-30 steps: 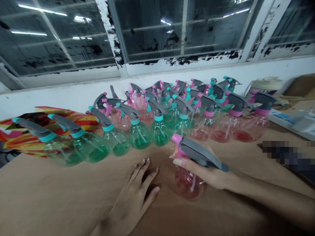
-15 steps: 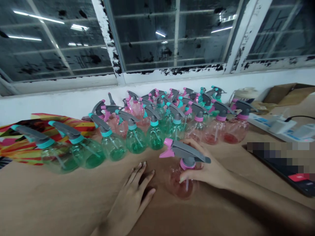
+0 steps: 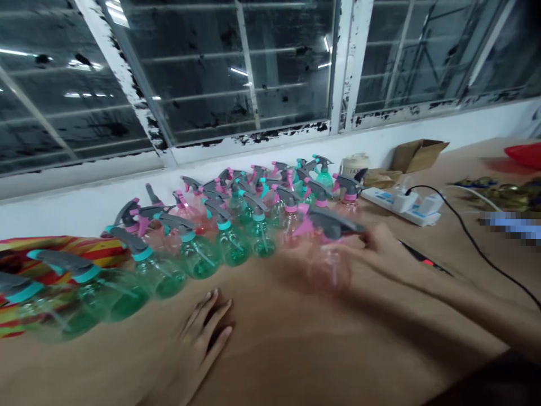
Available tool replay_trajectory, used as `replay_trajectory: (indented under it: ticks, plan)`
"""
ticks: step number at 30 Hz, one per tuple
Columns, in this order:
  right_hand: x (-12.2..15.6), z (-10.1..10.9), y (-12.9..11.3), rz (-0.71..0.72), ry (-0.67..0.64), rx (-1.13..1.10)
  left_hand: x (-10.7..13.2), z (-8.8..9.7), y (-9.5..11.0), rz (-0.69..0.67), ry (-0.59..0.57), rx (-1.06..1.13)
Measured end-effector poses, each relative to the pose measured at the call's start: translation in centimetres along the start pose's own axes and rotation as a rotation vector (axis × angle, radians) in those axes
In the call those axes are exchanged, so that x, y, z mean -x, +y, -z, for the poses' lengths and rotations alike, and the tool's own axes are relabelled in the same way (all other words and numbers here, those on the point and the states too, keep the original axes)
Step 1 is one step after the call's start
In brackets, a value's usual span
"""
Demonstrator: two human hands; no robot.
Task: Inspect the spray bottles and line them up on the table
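Dark glass windows with chipped white frames (image 3: 236, 73): high up at the back, with bright light streaks showing in the glass.
Flat brown table (image 3: 274, 349): it goes across the whole bottom.
Low white wall (image 3: 76, 208): it sits under the windows, behind the table.
Round, see-through green and pink plastic spray bottles with gray tops (image 3: 200, 259): they stand in a big bunch near the wall. Six green ones with blue-green rings make a slanting front row. Some pink ones are at its right end, and more colors mix behind.
Red and yellow striped sheet (image 3: 110, 251): it lies at the left, behind the green bottles.
Round pink see-through bottle with a gray and pink spray top (image 3: 329, 268): it is in front of the bunch, near its right end, upright and blurry. I can't tell if its bottom touches the table.
Right hand (image 3: 374, 248): its fingers wrap around that pink bottle, just under the pink ring.
Left hand (image 3: 203, 332): it lies on the table with fingers a bit apart, holding nothing, near the green row.
Open brown cardboard box (image 3: 418, 155): back right, by the wall.
Long white plug strip (image 3: 382, 197): in front of the box, with white plugs in it.
Cream tub with dark letters (image 3: 355, 164): left of the box.
Thin black cord (image 3: 469, 239): it curves from a plug toward the right edge.
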State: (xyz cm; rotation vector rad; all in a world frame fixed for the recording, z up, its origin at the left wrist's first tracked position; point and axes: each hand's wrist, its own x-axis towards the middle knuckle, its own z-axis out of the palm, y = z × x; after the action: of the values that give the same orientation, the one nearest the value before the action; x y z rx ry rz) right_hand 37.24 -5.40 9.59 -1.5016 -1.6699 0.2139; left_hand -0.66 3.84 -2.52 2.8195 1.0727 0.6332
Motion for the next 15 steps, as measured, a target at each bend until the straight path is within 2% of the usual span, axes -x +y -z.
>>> replay_trajectory:
  ticks: [2,4,8,11,15]
  plan:
    - [-0.2,2.9,2.7,-0.136,0.037,0.103,0.0,-0.1,0.0,0.052,0.059,0.121]
    - [-0.5,5.5,5.6,-0.259,0.142,0.168,0.0,-0.3,0.1,0.073,0.094,0.165]
    - [-2.2,9.4,11.0,-0.329,0.307,0.306,-0.1,-0.8,0.4,0.082,0.126,0.150]
    - [-4.0,10.7,14.0,-0.342,0.383,0.342,-0.1,-1.1,0.6,0.090,0.163,0.083]
    - [-6.0,9.9,16.4,-0.325,0.375,0.305,0.2,-1.1,0.5,0.079,0.152,-0.032]
